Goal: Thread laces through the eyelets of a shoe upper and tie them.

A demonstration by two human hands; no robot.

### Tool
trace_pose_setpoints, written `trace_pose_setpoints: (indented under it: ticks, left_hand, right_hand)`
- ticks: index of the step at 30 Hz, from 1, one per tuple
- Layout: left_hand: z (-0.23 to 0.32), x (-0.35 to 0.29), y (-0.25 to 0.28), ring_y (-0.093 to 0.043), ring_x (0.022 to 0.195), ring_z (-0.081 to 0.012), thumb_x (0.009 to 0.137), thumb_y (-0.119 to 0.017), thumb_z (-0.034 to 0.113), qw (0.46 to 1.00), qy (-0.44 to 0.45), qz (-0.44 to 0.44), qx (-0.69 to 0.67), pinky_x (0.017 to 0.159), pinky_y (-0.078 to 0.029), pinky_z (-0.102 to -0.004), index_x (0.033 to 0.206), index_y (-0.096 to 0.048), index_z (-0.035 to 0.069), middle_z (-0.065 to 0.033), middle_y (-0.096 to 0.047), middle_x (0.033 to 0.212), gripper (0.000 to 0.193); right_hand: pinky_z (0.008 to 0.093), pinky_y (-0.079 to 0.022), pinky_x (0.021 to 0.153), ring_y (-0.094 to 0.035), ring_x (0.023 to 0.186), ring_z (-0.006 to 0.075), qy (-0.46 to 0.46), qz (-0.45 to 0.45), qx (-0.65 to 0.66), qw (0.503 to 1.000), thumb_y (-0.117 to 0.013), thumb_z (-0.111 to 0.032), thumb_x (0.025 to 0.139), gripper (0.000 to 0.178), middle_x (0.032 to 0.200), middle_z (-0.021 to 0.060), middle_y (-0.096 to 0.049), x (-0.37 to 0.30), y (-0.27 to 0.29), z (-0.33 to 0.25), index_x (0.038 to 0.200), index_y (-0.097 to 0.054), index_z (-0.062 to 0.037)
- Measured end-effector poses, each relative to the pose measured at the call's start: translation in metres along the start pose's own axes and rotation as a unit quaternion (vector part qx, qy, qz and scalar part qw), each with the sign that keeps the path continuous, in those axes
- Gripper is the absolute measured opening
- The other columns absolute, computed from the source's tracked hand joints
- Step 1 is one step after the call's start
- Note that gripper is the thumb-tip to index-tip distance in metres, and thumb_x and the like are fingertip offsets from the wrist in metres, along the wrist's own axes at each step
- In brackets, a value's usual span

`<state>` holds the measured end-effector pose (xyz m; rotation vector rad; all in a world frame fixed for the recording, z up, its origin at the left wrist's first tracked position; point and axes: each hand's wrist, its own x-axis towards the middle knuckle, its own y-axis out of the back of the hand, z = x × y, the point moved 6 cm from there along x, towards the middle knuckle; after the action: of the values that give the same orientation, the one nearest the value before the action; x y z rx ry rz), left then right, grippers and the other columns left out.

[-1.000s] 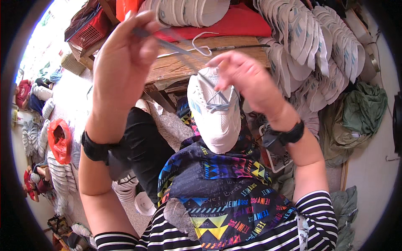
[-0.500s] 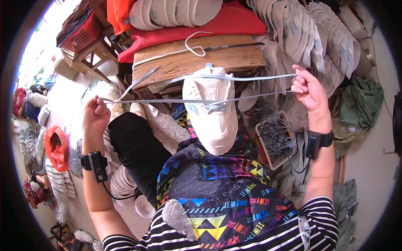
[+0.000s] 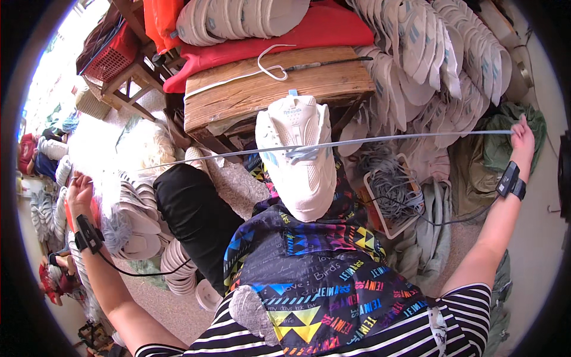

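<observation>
A white sneaker [image 3: 306, 187] rests over my lap with its toe toward me, its back end near a wooden bench. A light blue-grey shoelace [image 3: 416, 136] crosses the shoe and is partly threaded through it, bunched at the middle of the lacing. Far out to the left, my left hand [image 3: 81, 194] is closed, with fingertips pinching one end of the lace. Out to the right, my right hand [image 3: 523, 141] pinches the other end. Between both hands the lace runs nearly straight and taut. Each wrist wears a black strapped device.
The wooden bench [image 3: 273, 83] bears a white lace and a thin dark-handled tool. Stacked white shoe uppers [image 3: 410, 41] hang at the right. A white-rimmed basket [image 3: 389, 233] of grey laces stands right of my lap. A red plastic crate [image 3: 113, 56] sits on a stool.
Both hands have moved far apart to the sides. The lace's two loose strands above the shoe have been drawn out into one long line across it.
</observation>
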<state>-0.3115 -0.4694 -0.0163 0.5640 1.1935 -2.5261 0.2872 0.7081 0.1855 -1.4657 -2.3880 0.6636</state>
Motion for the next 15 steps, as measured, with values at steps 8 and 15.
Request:
trace_pose_setpoints:
  ticks: [8, 15]
  left_hand:
    - [-0.114, -0.061, -0.065, -0.031, 0.052, -0.0045, 0.1, -0.045, 0.012, 0.862, -0.217, -0.089, 0.45, 0.044, -0.026, -0.0213, 0.124, -0.059, 0.008, 0.0071, -0.04, 0.071, 0.028]
    - [-0.358, -0.254, -0.214, -0.043, 0.063, -0.0062, 0.102, -0.046, 0.015, 0.811, -0.079, -0.313, 0.488, 0.056, -0.036, -0.0206, 0.108, -0.062, 0.002, -0.0018, -0.063, 0.09, 0.021]
  right_hand:
    - [0.0161, -0.023, 0.038, -0.034, 0.047, -0.0013, -0.028, 0.02, -0.301, 0.953, -0.065, -0.014, 0.088, 0.032, 0.087, 0.0044, -0.069, -0.12, -0.086, 0.181, 0.117, -0.061, -0.0001]
    - [0.0203, -0.047, 0.056, -0.066, 0.073, 0.0119, -0.208, -0.31, -0.298, 0.879, -0.061, -0.017, 0.094, 0.025, 0.095, 0.0081, -0.07, -0.28, -0.256, 0.347, 0.114, -0.059, -0.0029]
